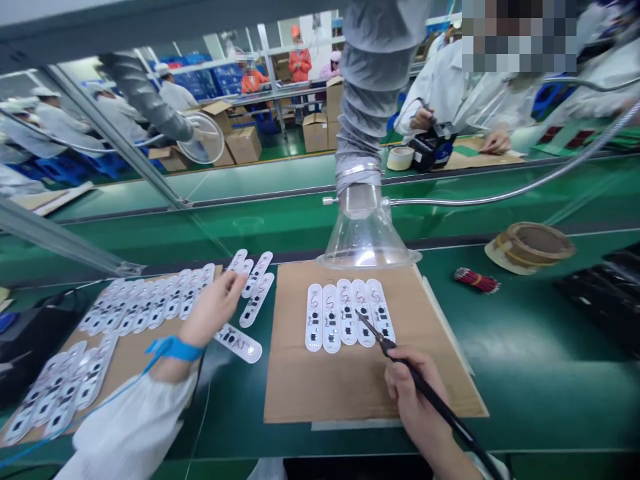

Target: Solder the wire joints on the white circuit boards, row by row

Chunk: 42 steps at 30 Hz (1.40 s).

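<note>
My right hand [415,393] is closed around a black soldering iron [425,390], and its tip touches one of several white oblong circuit boards [347,313] lined up on a brown cardboard sheet [360,373]. My left hand [213,308], with a blue wrist strap [173,348], reaches over loose white boards [257,290] at the left; its fingers curl near one board, and whether they grip it is hidden. Another white board [239,343] lies just below that hand.
A clear fume-extractor funnel [367,237] on a grey hose hangs over the cardboard. Rows of white boards [100,333] cover a second cardboard at left. A tape roll [530,247] and red wire bundle [477,280] lie at right. A person in white [450,87] works across the green conveyor [280,220].
</note>
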{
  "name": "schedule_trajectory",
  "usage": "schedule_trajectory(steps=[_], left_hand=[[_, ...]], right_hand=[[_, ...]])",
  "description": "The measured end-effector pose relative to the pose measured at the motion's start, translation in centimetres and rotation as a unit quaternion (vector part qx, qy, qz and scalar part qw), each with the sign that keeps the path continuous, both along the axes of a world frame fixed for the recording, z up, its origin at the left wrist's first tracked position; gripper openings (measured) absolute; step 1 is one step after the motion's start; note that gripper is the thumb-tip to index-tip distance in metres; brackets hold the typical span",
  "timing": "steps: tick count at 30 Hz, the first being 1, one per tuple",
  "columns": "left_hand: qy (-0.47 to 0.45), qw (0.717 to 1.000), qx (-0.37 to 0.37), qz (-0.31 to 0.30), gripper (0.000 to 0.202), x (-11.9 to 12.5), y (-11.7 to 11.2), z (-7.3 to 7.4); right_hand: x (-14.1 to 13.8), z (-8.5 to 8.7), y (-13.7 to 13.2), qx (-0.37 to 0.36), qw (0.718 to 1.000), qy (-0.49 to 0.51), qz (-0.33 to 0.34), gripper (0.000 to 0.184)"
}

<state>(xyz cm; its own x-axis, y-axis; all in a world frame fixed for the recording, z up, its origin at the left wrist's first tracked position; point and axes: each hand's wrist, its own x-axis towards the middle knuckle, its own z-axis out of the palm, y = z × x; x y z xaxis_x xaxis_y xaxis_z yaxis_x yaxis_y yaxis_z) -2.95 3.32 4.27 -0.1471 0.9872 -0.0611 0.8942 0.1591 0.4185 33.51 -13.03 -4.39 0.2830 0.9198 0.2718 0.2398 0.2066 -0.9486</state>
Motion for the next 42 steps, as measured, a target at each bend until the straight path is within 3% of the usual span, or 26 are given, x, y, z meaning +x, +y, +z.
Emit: schedule_trajectory(steps=[2,4,6,8,11,15,19,22,24,28,34,38,42], left_hand=[[-0.163,0.977,-0.08,-0.108,0.048,4.7,-3.4,-0.1],[-0.268,0.924,-0.187,-0.199,0.05,9.4,-6.6,-0.5],[-0.348,0.874,-0.237,-0.241,0.05,13.2,-8.9,-0.9],[-0.374,0.859,-0.222,-0.27,0.049,15.5,-10.1,-1.1],[-0.358,0.858,-0.197,-0.312,0.045,16.5,-10.4,-1.1],[-0.354,0.856,-0.21,-0.313,0.043,15.1,-10.4,-1.1],[-0.336,0.884,-0.181,-0.269,0.042,11.5,-9.9,-0.6],[-0.302,0.924,-0.076,-0.223,0.037,7.3,-8.0,-0.2],[-0.271,0.941,0.04,-0.2,0.032,4.4,-6.2,-0.2],[-0.245,0.933,0.187,-0.183,0.024,0.7,-3.1,-1.5],[-0.251,0.907,0.207,-0.268,0.024,0.6,-2.8,-3.5],[-0.252,0.903,0.2,-0.286,0.025,0.2,-3.1,-3.3],[-0.255,0.899,0.199,-0.296,0.025,0.1,-3.1,-3.0]], right_hand=[[-0.4,0.4,0.2,0.04,0.997,-0.063,0.031,0.028],[-0.7,0.8,0.6,0.09,0.987,-0.127,0.048,0.033],[-0.9,1.0,0.9,0.121,0.976,-0.172,0.056,0.037],[-1.1,1.1,0.9,0.128,0.969,-0.207,0.051,0.037],[-1.4,1.2,0.7,0.134,0.963,-0.229,0.057,0.025],[-1.5,1.6,0.8,0.147,0.962,-0.213,0.089,0.016],[-1.2,2.0,1.0,0.134,0.96,-0.244,0.008,0.017],[-1.0,2.5,1.0,0.134,0.961,-0.242,0.009,0.015],[-1.0,2.7,0.8,0.149,0.96,-0.233,0.036,0.014],[-1.1,2.8,0.4,0.133,0.961,-0.232,0.072,0.022],[-1.4,2.6,-0.2,0.031,0.988,-0.127,0.086,0.032],[-2.0,3.7,0.1,0.043,0.978,-0.196,0.051,0.018],[-2.6,3.7,0.4,0.058,0.985,-0.152,0.062,0.009]])
